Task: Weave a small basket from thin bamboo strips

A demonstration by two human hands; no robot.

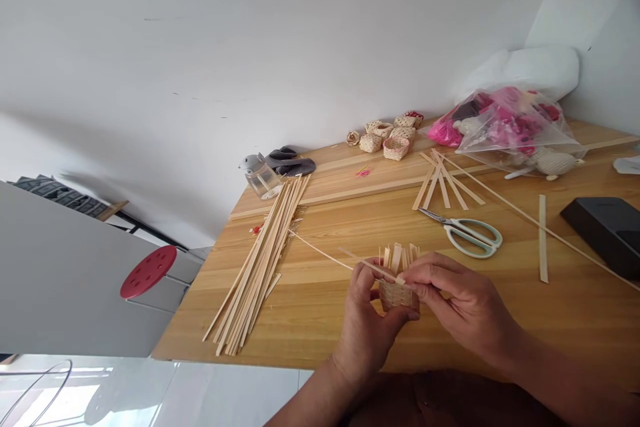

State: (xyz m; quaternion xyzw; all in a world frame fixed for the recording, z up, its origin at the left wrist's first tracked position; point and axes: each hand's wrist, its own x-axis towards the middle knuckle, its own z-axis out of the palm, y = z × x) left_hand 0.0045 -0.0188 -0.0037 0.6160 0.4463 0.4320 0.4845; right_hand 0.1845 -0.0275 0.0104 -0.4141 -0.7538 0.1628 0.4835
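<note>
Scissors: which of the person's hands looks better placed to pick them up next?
Probably the right hand: the scissors lie just beyond it, handles nearest, and it seems to pinch only a thin strip. The left hand is farther off and holds the small woven basket.

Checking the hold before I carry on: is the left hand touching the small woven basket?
Touching. The head view shows the left hand gripping the basket, its thumb laid against the lower near side.
</note>
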